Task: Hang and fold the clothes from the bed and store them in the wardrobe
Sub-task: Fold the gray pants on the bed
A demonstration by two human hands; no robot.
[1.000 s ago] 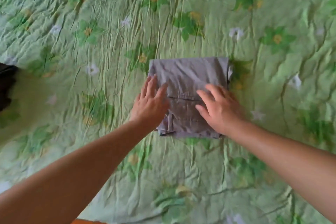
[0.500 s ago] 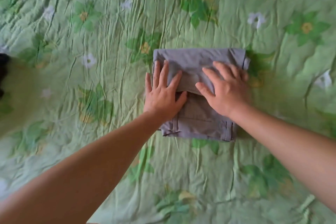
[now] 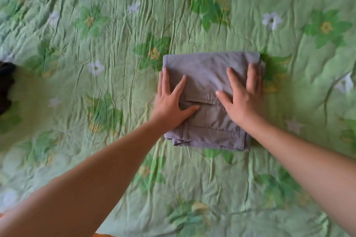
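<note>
Your folded grey trousers [image 3: 204,71] lie on the green floral bed [image 3: 115,25], a near-square packet with no clear long axis, waistband edge pointing toward you. Your left hand [image 3: 171,102] and right hand [image 3: 244,100] press flat on them, fingers straight and spread.

Matt grey cloth trousers [image 3: 208,75] w/ crinkled cotton-look bedspread [image 3: 115,31].
</note>
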